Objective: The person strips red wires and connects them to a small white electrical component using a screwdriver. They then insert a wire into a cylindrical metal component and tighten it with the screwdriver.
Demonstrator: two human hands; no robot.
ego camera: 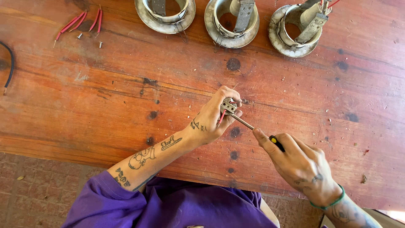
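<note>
L hand [213,118] fingers clamped on small metal bracket [228,106] w/ red wire [222,117] above wooden table [126,93] center, R hand [301,164] fingers closed around screwdriver [257,130], tip touching bracket; 3 round metal lamp housings [231,21] along far edge, red wire bits [80,21] + screws [100,44] far left.

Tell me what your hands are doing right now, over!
Left hand pinching small metal bracket with red wires. Right hand holding screwdriver, tip at the bracket. Three round metal housings far across wooden table, nothing in the way.
</note>
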